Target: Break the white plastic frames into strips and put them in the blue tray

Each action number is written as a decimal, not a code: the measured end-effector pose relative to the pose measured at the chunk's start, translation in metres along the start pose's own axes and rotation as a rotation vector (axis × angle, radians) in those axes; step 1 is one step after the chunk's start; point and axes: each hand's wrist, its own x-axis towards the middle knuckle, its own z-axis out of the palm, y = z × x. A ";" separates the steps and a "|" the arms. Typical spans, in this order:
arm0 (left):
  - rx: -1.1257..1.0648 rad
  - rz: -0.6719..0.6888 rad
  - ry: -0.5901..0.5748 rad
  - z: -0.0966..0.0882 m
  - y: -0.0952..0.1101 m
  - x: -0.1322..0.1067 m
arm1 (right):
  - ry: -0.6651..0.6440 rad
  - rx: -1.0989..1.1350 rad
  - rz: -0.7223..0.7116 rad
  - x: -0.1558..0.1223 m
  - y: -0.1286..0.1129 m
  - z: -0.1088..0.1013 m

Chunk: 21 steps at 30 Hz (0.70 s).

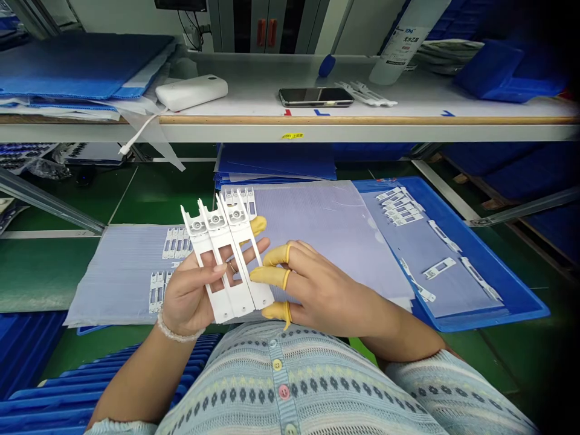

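Fingers of the left hand [188, 296] are wrapped around three white frames [242, 297], thumb laid across the near face and the others supporting from behind. I have the frames side by side, tilted, just above the wearer's lap, their hooked ends pointing away. Yellow-covered fingers of the right hand [321, 287] rest against the outer edge of the rightmost frame; with that thumb hidden, I can't tell whether they pinch it or merely steady it.

From my remote seat I judge the work to be partway along. Side-by-side groups of similar white pieces lie on the left sheet [113, 272]: one group towards its far side [177, 243], another nearer the wearer [158, 291]. A further group [248, 199] shows just beyond the held frames. I would take these for handled ones, though nothing I see confirms it.

What seems left lies to the right, in the blue tray [534, 311]: an overlapping cluster [401, 206] at its far end and several loose pieces [439, 267] scattered nearer. The trio in hand looks unfinished to me, since both hands are on it and it hasn't been set down yet.
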 end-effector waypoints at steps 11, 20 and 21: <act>0.055 -0.004 -0.021 -0.002 -0.003 -0.001 | 0.072 -0.134 -0.185 0.003 -0.007 0.003; 0.061 0.009 0.073 -0.019 -0.012 0.015 | -0.093 -0.068 -0.044 0.014 0.012 0.034; 0.067 0.000 0.094 -0.023 -0.013 0.018 | -0.110 -0.036 -0.021 0.016 0.016 0.040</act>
